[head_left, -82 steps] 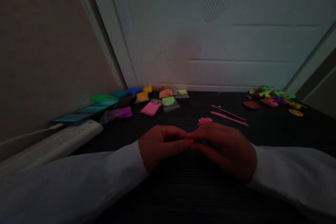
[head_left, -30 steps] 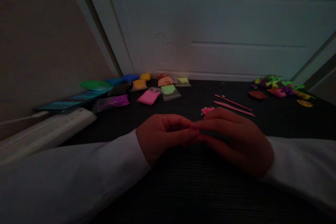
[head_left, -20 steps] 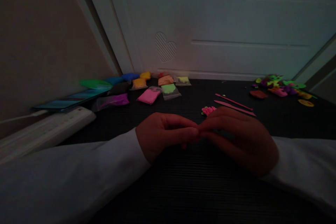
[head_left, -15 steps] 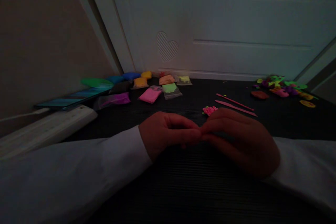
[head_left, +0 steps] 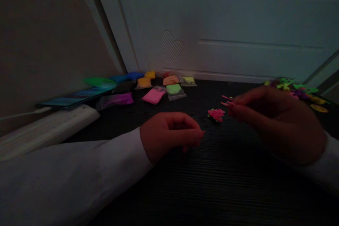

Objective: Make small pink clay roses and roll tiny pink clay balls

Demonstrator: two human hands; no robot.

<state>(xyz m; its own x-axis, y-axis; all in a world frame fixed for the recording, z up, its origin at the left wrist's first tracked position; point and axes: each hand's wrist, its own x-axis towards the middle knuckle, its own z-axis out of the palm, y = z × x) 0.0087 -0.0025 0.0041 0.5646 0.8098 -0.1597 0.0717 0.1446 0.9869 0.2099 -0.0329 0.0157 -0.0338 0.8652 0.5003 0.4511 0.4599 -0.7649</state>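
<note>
My left hand [head_left: 171, 136] is closed in a pinch above the dark table, a small bit of pink clay [head_left: 203, 133] just showing at its fingertips. To the right, my right hand [head_left: 283, 125] is raised with thumb and finger pressed together. Anything in that pinch is too small and dark to make out. Between the hands, a little farther back, lies a pink clay flower cluster [head_left: 216, 114] with green edges. Two pink modelling tools [head_left: 225, 103] lie behind my right fingertips, which hide most of their length.
Bags of coloured clay, including a pink bag [head_left: 154, 95] and a light green bag [head_left: 174, 90], lie at the back left. A phone [head_left: 71, 98] and a white power strip [head_left: 53, 129] are at left. Several colourful clay pieces [head_left: 299, 90] sit far right, before a white door [head_left: 225, 24].
The hands were touching at the fingertips. My right hand has moved away to the right and up, now covering part of the tools and uncovering the flower cluster. The left stays nearly still.
</note>
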